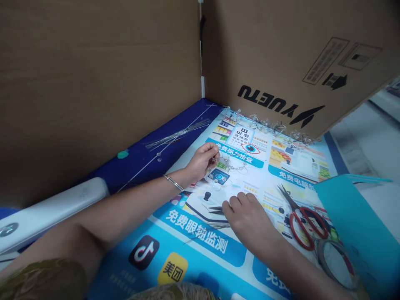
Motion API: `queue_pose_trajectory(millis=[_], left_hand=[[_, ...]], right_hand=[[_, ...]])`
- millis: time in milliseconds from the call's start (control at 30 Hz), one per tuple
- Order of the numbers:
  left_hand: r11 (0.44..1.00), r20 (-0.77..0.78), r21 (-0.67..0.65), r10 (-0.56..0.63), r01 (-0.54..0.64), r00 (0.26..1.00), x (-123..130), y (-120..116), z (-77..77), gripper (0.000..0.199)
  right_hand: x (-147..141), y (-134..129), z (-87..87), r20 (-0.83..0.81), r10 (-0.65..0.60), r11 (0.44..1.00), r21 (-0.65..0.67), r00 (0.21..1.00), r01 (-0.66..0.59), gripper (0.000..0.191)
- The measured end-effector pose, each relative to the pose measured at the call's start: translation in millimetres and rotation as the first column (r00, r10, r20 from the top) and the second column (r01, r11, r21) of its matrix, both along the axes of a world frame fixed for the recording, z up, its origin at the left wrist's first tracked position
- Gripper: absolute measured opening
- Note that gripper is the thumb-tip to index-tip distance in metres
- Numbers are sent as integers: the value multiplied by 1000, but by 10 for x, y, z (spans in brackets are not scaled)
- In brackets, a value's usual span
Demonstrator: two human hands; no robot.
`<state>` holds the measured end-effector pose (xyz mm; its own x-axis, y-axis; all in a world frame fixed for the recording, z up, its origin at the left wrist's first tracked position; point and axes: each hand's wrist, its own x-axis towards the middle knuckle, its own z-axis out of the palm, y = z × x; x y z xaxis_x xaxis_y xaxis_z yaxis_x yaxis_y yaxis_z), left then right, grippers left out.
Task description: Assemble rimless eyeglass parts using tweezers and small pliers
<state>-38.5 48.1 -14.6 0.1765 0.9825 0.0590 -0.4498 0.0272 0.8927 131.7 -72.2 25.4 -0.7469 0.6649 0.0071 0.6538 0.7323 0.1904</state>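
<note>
My left hand [204, 160], a bangle round its wrist, is closed in a pinch on a thin wire strung with clear beads [233, 163]. The beaded wire trails off to the right of the fingertips in loose loops, just above or on the printed poster. Closer to me, my right hand [248, 218] is wrapped round a pair of needle-nose pliers [216, 210]. Their dark jaws stick out to the left, slightly parted, and the palm hides the handles. Some thin wires [209, 228] lie on the poster below the jaws.
Red-handled scissors [301, 227] and a roll of tape [337, 264] lie right of my right hand, by a teal folder [356, 225]. Beaded wire pieces [271, 124] line the back cardboard wall [268, 50]. A wire bundle [179, 133] rests on blue cloth at left.
</note>
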Motion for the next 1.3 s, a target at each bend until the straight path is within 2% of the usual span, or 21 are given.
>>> queue_pose_trajectory(millis=[233,400,700,1000,1167,1300], left_hand=[[1000,-13,-10,1,-1,1000,-12,12,-8,18],[998,-9,-32,-55,54,998,-7,17,-4,20],[989,-77,-29,-148,146,986,4,19,-23,18],[975,-194,-15,-222,224,956,-8,-40,51,20],[968,-243,-48,-249,245,937,3,-53,21,18],[958,-351,-19,-274,285,896,15,-74,2,16]], right_hand=[[129,86,89,43,-126,992,7,991,126,14],[270,197,94,51,-213,977,-18,976,214,11],[279,153,152,98,-245,969,-4,965,246,8],[342,181,204,116,-241,968,-39,963,247,8],[521,113,240,77,-372,928,8,925,372,11],[659,45,266,33,-444,896,23,895,443,15]])
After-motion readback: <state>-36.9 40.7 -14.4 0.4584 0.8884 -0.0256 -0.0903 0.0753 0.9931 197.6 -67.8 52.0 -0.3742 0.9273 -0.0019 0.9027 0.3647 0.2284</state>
